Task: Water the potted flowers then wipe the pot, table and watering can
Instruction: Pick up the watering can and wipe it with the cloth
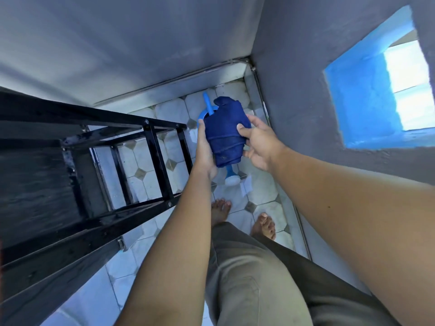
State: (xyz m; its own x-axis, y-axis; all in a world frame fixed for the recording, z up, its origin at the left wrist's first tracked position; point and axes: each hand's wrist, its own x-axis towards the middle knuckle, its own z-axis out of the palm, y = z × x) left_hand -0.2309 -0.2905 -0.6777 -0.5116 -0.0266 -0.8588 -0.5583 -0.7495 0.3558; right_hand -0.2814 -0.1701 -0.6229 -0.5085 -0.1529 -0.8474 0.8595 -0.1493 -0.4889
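Note:
A dark blue cloth [224,135] is wrapped over the light blue watering can [209,105], which I hold above the tiled floor. Only the can's handle, part of its rim and its white-tipped spout [231,178] show around the cloth. My left hand [205,151] grips the can's left side from below. My right hand [257,143] presses the cloth against the can's right side, thumb on top. The flower pot is out of view.
A black metal table frame [150,147] with a dark wet top [35,180] stands at the left. Grey walls close the corner ahead and at the right, with a blue-framed window opening [381,90]. My bare feet [263,225] stand on pale floor tiles.

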